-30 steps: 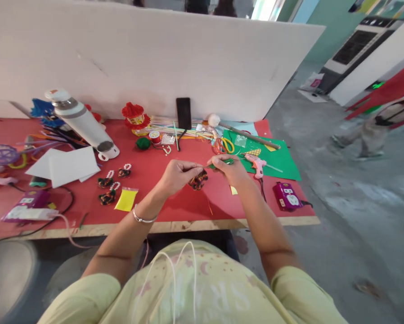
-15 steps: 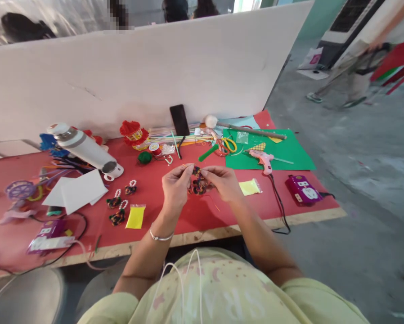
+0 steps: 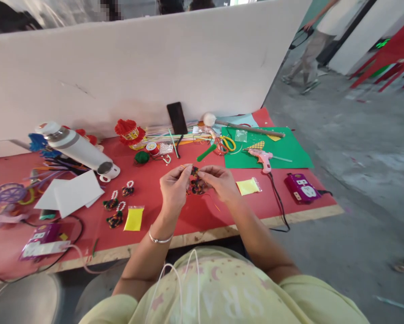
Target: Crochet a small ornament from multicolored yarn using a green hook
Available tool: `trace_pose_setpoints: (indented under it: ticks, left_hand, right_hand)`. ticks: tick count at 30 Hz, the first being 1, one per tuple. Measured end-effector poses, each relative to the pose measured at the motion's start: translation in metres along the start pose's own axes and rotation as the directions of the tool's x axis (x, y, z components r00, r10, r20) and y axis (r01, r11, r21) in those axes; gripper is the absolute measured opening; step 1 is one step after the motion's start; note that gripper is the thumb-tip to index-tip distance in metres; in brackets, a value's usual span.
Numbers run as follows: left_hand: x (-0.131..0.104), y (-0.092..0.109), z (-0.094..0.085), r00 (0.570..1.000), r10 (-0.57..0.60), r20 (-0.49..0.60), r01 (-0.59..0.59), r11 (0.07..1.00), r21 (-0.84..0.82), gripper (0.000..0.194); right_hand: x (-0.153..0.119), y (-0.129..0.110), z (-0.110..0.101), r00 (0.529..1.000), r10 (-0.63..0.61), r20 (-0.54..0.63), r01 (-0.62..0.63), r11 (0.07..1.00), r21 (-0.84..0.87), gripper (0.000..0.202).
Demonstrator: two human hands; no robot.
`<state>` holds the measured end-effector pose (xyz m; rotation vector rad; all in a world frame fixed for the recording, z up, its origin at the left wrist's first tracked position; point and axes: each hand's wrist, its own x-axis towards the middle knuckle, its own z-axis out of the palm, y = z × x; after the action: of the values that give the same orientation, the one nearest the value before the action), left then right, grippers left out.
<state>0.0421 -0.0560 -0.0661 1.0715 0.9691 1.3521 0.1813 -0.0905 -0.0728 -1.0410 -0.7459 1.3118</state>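
Between my hands, above the red table cover, is a dark multicoloured yarn piece, apparently crocheted or knotted. My left hand pinches its left side with thumb and forefinger. My right hand grips its upper right edge. A thin orange strand hangs below it. To the left lie several similar yarn pieces with white bead loops, one of them a yarn charm, beside a yellow packet. Another yellow packet is right of my right hand.
A pink glue gun rests partly on green sheet, its cord running over the front edge. Scissors, a phone and a stick lie behind. A white flask leans at left; a purple power strip sits right.
Both hands keep their pinch on the yarn piece with only slight finger movement. The view has shifted a little, and a person in the right background has walked leftward.
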Motion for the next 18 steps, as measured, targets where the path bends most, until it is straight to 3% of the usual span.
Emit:
trace_pose_setpoints:
  ticks: [11,18]
  left_hand:
    - [-0.0023,0.0009,-0.0037,0.999,0.043,0.009,-0.043,0.998,0.046,0.018]
    - [-0.0085,0.0049,-0.0042,0.994,0.11,0.019,-0.112,0.975,0.19,0.019]
  right_hand:
    - [-0.0021,-0.0007,0.0058,1.0,0.015,-0.017,-0.015,0.999,0.033,0.036]
    - [-0.0026,0.0019,0.0043,1.0,0.018,-0.008,-0.017,0.999,0.044,0.036]
